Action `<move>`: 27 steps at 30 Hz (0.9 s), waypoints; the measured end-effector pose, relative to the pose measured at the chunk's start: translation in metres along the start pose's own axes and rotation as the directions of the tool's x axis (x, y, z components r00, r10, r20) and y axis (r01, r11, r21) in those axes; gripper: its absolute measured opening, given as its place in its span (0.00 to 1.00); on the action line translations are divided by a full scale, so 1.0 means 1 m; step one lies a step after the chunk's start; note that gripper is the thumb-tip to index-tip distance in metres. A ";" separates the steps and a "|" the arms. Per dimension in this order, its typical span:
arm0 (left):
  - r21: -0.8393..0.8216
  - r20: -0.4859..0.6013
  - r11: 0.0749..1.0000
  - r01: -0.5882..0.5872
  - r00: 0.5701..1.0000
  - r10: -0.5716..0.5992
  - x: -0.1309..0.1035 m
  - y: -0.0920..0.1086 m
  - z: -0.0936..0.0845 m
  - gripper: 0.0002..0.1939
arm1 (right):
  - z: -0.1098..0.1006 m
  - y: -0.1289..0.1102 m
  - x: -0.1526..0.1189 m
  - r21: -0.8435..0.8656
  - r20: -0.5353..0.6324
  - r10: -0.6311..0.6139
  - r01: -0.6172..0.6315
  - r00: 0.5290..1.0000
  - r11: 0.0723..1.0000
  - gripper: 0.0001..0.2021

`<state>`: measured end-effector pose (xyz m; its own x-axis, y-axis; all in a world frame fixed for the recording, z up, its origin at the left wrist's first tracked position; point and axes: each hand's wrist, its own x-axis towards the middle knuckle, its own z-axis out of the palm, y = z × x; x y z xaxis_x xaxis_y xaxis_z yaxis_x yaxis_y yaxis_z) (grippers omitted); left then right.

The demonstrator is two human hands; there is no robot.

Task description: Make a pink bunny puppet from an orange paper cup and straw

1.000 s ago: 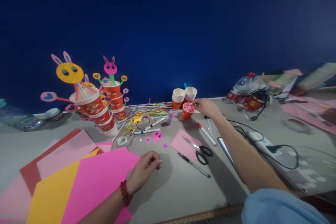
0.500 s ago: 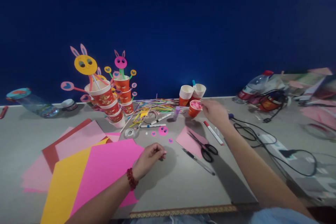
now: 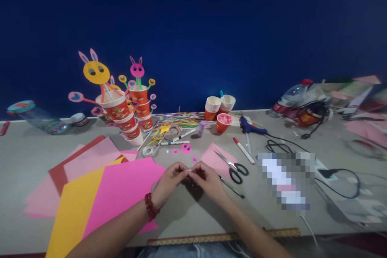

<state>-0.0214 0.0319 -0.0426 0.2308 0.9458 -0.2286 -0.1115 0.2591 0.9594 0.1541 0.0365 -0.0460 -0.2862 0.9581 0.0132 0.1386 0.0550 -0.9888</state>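
Observation:
My left hand [image 3: 169,181] and my right hand [image 3: 209,180] meet fingertip to fingertip above the grey table. Both are pinched closed; what lies between the fingers is too small to make out. Just beyond them are a pink paper face [image 3: 186,148] with two eyes and small pink pieces with blue hearts. Black-handled scissors [image 3: 238,171] rest open on a light pink sheet [image 3: 215,160], right of my right hand. A pen [image 3: 232,188] lies partly behind that hand. The orange cup of pink bits [image 3: 223,123] stands farther back.
Bright pink [image 3: 121,193] and yellow sheets [image 3: 74,205] lie at left. Decorated cup stacks [image 3: 119,112] stand behind. Colored sticks, markers and a purple glue stick [image 3: 201,128] fill the middle. At right are a blue glue gun [image 3: 252,127], cables, a bottle [image 3: 290,98] and a blurred-out object.
My right hand has come back from the cup of pink bits to meet my left hand. The glue gun and the blurred-out object at right now show.

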 end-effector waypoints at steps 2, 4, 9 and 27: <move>-0.023 0.003 0.999 0.029 1.000 -0.029 -0.002 0.001 0.003 0.19 | -0.004 -0.001 0.002 0.024 0.004 0.015 -0.015 1.000 1.000 0.14; -0.039 0.003 0.998 0.055 0.998 -0.055 -0.005 0.003 0.006 0.19 | -0.008 -0.003 0.002 0.055 0.030 0.045 -0.046 0.999 0.997 0.15; -0.083 0.004 0.992 0.101 0.995 -0.101 -0.012 0.010 0.009 0.18 | -0.013 -0.003 0.001 0.125 0.082 0.120 -0.130 0.989 0.984 0.18; -0.359 0.196 0.883 0.302 0.949 -0.245 -0.015 0.018 0.012 0.19 | -0.020 -0.010 -0.002 0.153 0.140 0.121 -0.142 0.983 0.978 0.22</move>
<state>-0.0153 0.0198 -0.0201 0.4359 0.7960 -0.4199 -0.3754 0.5849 0.7190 0.1722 0.0401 -0.0331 -0.3971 0.9089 -0.1270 0.0308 -0.1251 -0.9917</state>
